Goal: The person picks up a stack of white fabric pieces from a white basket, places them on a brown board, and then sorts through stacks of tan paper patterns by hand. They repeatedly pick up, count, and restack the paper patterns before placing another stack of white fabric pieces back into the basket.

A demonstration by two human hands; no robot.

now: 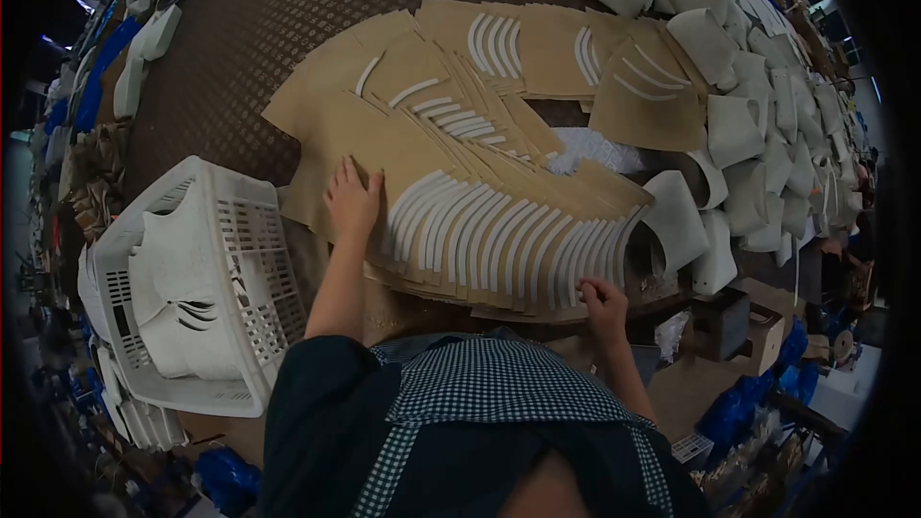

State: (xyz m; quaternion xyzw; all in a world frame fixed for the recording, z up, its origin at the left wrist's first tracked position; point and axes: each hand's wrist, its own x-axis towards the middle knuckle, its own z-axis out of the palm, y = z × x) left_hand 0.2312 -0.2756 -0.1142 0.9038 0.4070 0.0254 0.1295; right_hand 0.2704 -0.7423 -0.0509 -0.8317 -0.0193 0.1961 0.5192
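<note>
My left hand [352,200] lies with its fingers stretched out on the brown sheets [321,149], left of a row of curved white strips. These white strips [494,245] fan out side by side over overlapping brown sheets. At the lower right of that row, my right hand [602,307] has its fingers pinched together by the strips' lower ends. Whatever it may hold is too small to make out. Farther back, more curved strips [494,46] rest on other brown sheets, some in groups.
A white plastic basket [254,249] holding pale curved pieces [177,293] stands at left. Many off-white rolled pieces [734,110] are heaped at right. Near my right arm is a dark box-like block [720,321]. Blue plastic bags [739,408] lie at lower right.
</note>
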